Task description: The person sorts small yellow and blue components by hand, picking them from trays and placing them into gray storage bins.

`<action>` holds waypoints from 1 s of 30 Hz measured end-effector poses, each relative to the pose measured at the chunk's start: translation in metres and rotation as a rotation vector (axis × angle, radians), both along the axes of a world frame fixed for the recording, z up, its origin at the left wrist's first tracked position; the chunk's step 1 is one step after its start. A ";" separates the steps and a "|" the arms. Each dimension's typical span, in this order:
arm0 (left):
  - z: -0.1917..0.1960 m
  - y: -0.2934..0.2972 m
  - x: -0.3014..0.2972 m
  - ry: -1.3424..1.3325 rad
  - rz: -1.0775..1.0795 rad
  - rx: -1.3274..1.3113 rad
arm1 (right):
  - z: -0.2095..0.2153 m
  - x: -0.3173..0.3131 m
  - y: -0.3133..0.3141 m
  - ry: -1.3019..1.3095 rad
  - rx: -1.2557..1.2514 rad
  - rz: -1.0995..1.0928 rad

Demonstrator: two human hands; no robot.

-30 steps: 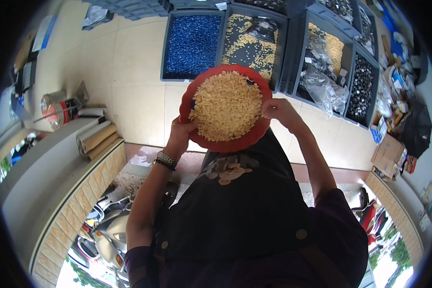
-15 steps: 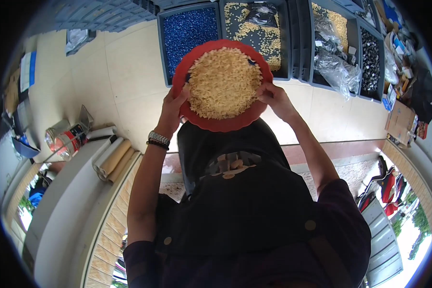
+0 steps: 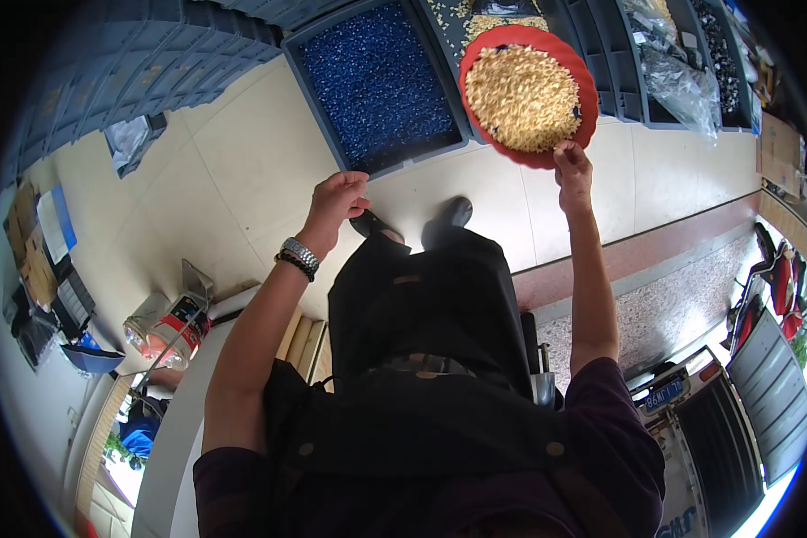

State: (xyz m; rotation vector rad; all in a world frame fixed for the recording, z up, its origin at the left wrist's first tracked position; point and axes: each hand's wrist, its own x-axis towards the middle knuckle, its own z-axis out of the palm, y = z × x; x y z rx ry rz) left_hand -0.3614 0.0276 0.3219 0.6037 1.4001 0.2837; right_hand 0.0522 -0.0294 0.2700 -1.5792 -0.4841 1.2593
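Observation:
My right hand (image 3: 572, 175) pinches the near rim of a red scalloped plate (image 3: 586, 81), held out ahead and to the right. Small pale yellow pieces (image 3: 522, 99) are heaped on it, with a few dark blue bits at the edge. My left hand (image 3: 336, 204) is off the plate, nothing in it, its fingers loosely bent and the thumb apart. Just beyond that hand stands a grey bin (image 3: 426, 158) full of small shiny blue pieces (image 3: 377, 81). Behind the plate, partly covered by it, is a second bin with scattered pale pieces (image 3: 450, 20).
Stacked grey crates (image 3: 143, 76) rise at the far left. At the right, more bins hold clear plastic bags (image 3: 677, 85) and dark pieces. A cardboard box (image 3: 780, 154) sits farther right. Large containers (image 3: 175, 330) stand at the left near a wall. My shoes (image 3: 453, 211) are below.
My left hand has let go of the plate and moved down. My right hand has carried the plate to the right, and the view has turned, bringing the blue bin nearer the middle.

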 end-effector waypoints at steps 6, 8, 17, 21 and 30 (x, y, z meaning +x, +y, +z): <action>-0.096 0.019 -0.005 0.110 -0.059 0.040 | -0.128 0.022 0.045 -0.034 0.034 -0.127; -0.132 0.016 0.002 0.126 -0.065 0.027 | -0.175 0.032 0.057 -0.055 0.044 -0.136; -0.256 0.010 0.046 0.096 -0.153 0.035 | -0.300 0.059 0.091 -0.076 0.012 -0.180; -0.313 0.037 0.030 0.152 -0.112 0.086 | -0.336 0.057 0.101 -0.101 -0.005 -0.215; -0.412 0.069 0.027 0.315 0.015 0.322 | -0.388 0.076 0.113 -0.184 -0.150 -0.043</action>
